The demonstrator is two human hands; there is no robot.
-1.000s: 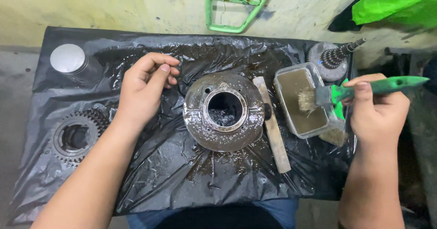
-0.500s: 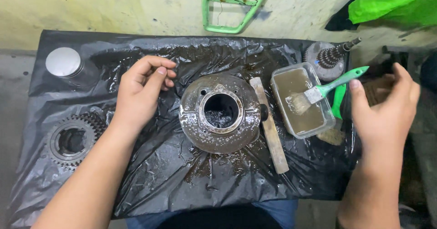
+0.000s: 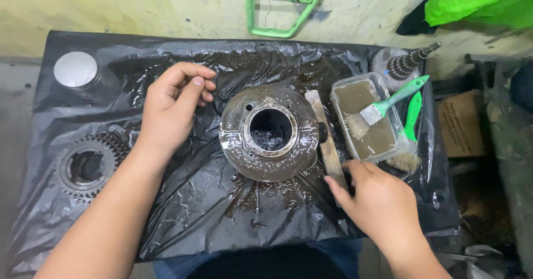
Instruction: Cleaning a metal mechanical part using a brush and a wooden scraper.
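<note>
- Moved since half a second back: right hand (image 3: 383,204), off the brush and down to the near end of the flat wooden stick (image 3: 326,143), fingertips resting on it, fingers loosely bent, not closed round anything.
- Left behind: green-handled brush (image 3: 388,106), bristles down in the clear plastic tub (image 3: 367,119) of murky brown liquid, handle propped on the tub's rim toward the right edge of the sheet.
- Left hand (image 3: 172,104) little changed, hovering left of the metal housing (image 3: 270,133), fingers curled loosely with thumb against forefinger, holding nothing.
- Housing: round, grey, wet and beaded with droplets, wide open bore in the middle, small holes around the flange, grime pooled beneath.
- Sits mid-sheet on the black plastic sheet (image 3: 183,201), stick just beside its right side.
- Gear ring (image 3: 86,167) near the left edge; silver lid (image 3: 76,69) at the far left corner.
</note>
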